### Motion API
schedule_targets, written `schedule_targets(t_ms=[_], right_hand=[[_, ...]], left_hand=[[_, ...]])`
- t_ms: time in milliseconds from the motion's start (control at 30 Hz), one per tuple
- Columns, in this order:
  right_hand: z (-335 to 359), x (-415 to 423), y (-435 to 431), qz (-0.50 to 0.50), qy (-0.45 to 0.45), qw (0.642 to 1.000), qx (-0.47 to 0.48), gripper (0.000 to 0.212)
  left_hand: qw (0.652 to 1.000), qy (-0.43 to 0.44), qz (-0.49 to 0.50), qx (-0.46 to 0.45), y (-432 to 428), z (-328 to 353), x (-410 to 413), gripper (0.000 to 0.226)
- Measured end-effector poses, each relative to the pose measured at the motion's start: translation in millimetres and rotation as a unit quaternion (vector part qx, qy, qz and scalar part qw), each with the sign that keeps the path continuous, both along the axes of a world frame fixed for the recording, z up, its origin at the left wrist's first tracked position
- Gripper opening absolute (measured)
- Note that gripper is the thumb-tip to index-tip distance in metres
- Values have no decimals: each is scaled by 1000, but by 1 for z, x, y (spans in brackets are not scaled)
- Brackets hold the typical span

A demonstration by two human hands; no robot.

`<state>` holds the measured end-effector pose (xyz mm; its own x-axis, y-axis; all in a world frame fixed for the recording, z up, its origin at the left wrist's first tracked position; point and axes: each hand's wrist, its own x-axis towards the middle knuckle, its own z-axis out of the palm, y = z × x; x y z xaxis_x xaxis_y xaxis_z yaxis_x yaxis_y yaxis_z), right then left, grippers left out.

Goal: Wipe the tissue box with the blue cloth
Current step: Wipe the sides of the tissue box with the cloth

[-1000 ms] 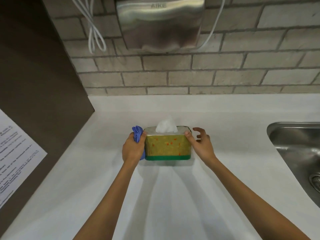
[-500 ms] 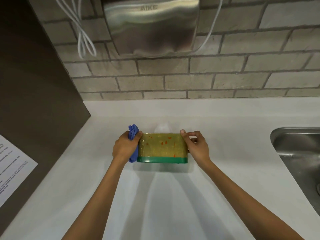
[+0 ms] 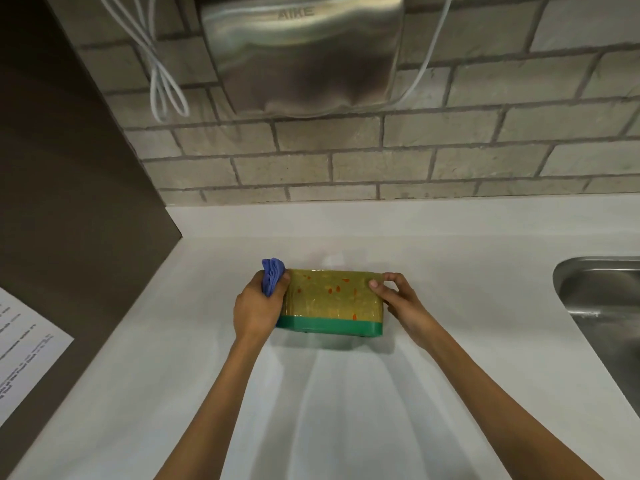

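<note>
The tissue box is yellow-green with orange specks and a green base band. It lies tipped back on the white counter, its long side facing me, so the tissue opening is hidden. My left hand is closed on the bunched blue cloth and presses it against the box's left end. My right hand grips the box's right end with thumb and fingers.
A steel hand dryer hangs on the brick wall above, with white cables beside it. A steel sink lies at the right. A dark panel with a printed sheet stands at the left.
The box has been tipped backwards, so its top and the white tissue no longer show. My right hand has closed onto the right end. The cloth stays at the left end.
</note>
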<state>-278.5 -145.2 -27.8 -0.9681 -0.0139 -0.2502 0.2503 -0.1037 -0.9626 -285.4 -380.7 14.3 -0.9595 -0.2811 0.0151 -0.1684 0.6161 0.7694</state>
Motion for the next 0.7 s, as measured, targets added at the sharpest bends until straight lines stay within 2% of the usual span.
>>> schedule_targets(t_ms=[200,367,433,500,567,633,700], right_hand=[[-1,-9,5,35,-13,999,-25,16],[-3,-14,1,62,-25,998,16,37],[-3,-15,2,61,-27,998,19,49],[-4,-15,2,59,-24,998,14,63],[-6,-15,3,58,-24,998,11,66],[-7,-14,2,58,-26,998,14,68],[-8,-14,2,50,-28,998,13,73]], left_hand=[[996,85,-6,28,0,-14,14,24],[993,97,-17,57,-4,-16,18,17],[987,137,-13,88,-4,-13,22,9],[974,204,-11,96,-1,-8,30,11],[970,230,-49,53,7,-4,37,27],[972,212,-89,-41,18,-6,44,49],[964,211,-105,-120,29,-10,53,57]])
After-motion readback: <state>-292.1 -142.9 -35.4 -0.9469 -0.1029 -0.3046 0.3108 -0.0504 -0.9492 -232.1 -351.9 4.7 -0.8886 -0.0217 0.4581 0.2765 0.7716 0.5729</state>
